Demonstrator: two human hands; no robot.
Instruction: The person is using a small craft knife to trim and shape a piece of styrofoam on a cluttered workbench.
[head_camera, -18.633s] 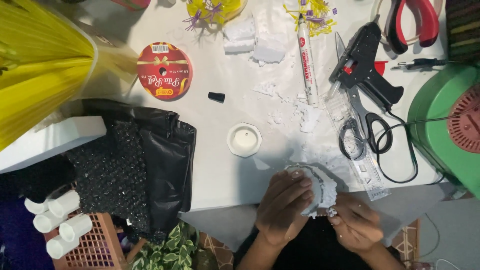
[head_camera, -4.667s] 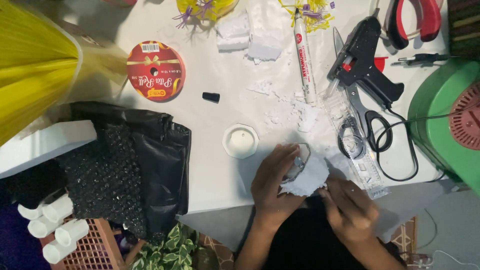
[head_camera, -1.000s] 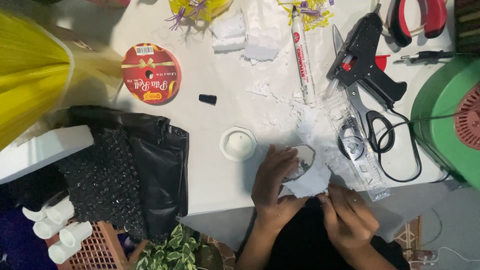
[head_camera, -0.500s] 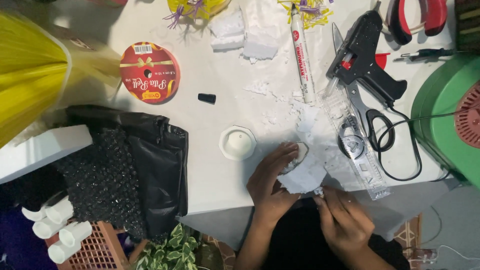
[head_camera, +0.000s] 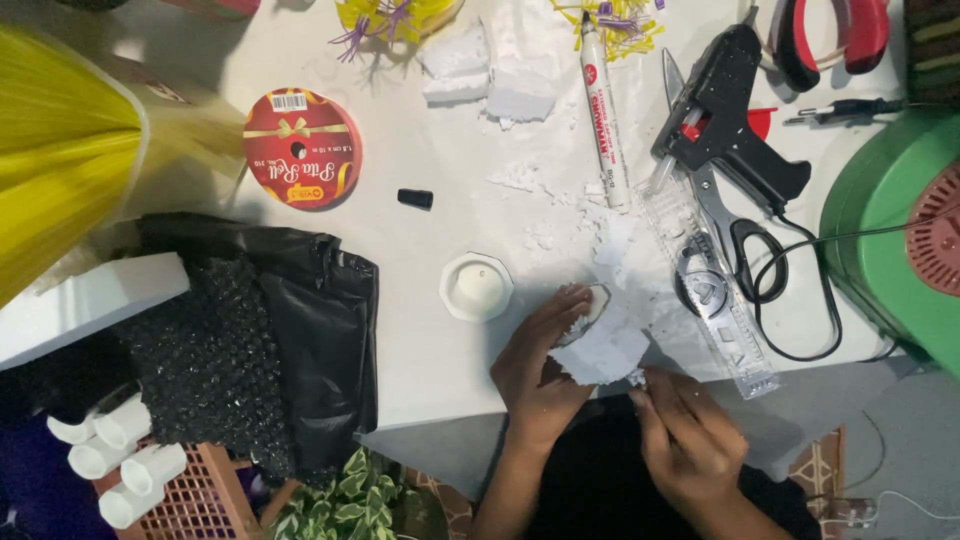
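1. The left hand (head_camera: 540, 375) grips a ragged white foam piece (head_camera: 600, 345) at the near edge of the white table (head_camera: 420, 300), fingers curled over its far side.
2. The right hand (head_camera: 690, 440) pinches the foam's near right corner; what its fingertips hold there, if anything, I cannot tell.
3. Judging by the white foam crumbs (head_camera: 600, 230) just beyond, the foam breaks easily: best keep it steady with the left hand and work in small bites.
4. A small white octagonal cup (head_camera: 477, 287) stands just left, well clear of the hands.
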